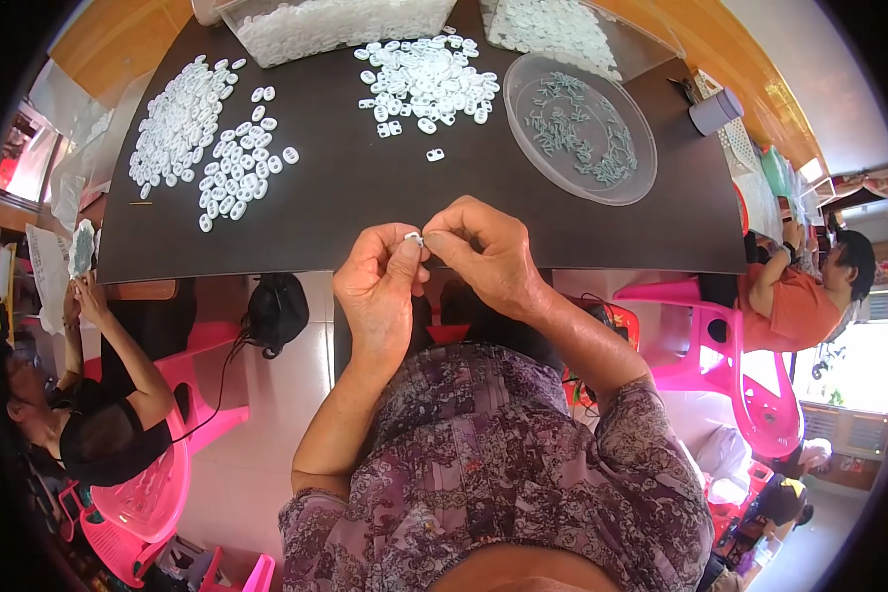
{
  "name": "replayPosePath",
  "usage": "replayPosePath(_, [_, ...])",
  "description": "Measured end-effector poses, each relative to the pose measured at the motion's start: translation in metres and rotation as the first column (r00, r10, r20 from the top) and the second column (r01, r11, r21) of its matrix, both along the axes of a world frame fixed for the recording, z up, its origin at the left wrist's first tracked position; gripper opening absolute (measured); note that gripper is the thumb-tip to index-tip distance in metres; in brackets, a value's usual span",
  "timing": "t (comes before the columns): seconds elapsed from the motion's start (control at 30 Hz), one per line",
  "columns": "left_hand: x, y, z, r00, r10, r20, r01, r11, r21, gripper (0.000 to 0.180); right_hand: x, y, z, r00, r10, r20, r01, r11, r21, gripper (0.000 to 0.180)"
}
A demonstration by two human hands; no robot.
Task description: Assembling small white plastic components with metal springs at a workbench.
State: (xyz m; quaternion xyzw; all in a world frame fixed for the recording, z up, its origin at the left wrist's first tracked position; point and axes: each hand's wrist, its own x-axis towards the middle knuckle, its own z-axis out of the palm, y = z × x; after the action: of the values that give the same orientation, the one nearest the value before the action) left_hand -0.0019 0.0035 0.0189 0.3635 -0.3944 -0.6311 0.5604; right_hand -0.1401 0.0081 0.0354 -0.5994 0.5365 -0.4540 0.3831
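Through the head camera I take the round clear dish [600, 89] as my landmark. Left of it and nearer the wearer, both hands meet over the front edge of the dark table [345, 183]. The left hand [377, 286] grasps a small white piece [413, 238] between thumb and forefinger, most of it covered by the fingertips. The right hand [488, 257] has its thumb and forefinger pinched together at the piece's right side; I cannot tell whether they grip the piece itself or something finer. I judge that the left steadies it so the right can work closely, and that holding it low and central keeps it in easy sight.

Grey-green pins [612, 163] lie scattered inside the dish, whose rim probably stops them rolling off. Just left of the dish is a loose heap of white two-holed pieces [429, 84], with a single white piece [435, 155] nearer the hands, likely spread for easy picking. Well left of the dish, oval white pieces [178, 128] lie in a separate group, perhaps to keep the lots unmixed. A lilac-grey cylinder [717, 111] stands to the dish's right.
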Motion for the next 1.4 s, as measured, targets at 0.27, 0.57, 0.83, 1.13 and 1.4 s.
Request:
replayPosePath(0.27, [-0.004, 0.003, -0.010, 0.950, 0.136, 0.281, -0.088, 0.981, -0.175, 0.007, 0.003, -0.002, -0.007, 1.000, 0.008, -0.020, -0.007, 0.999, 0.040, 0.009])
replayPosePath(0.57, [0.002, -0.004, -0.002, 0.996, 0.041, 0.078, -0.040, 0.999, -0.007, 0.007, 0.002, -0.005, -0.005, 0.994, 0.050, 0.095, -0.059, 0.994, 0.094, 0.013])
replayPosePath(0.83, [-0.001, -0.004, -0.002, 0.985, 0.060, 0.161, -0.054, 0.998, -0.037, 0.007, 0.003, -0.008, -0.003, 0.999, 0.034, 0.010, -0.035, 0.987, 0.160, 0.013])
replayPosePath(1.13, [0.001, -0.010, -0.004, 0.995, 0.040, 0.088, -0.040, 0.999, -0.009, 0.007, 0.002, -0.014, 0.001, 0.994, 0.062, -0.091, -0.063, 0.998, -0.009, 0.013])
replayPosePath(1.4, [0.003, -0.017, -0.004, 0.999, -0.008, -0.035, 0.009, 0.999, 0.037, 0.010, -0.041, -0.066, -0.006, 0.896, -0.212, -0.389, 0.080, 0.941, -0.329, 0.012])
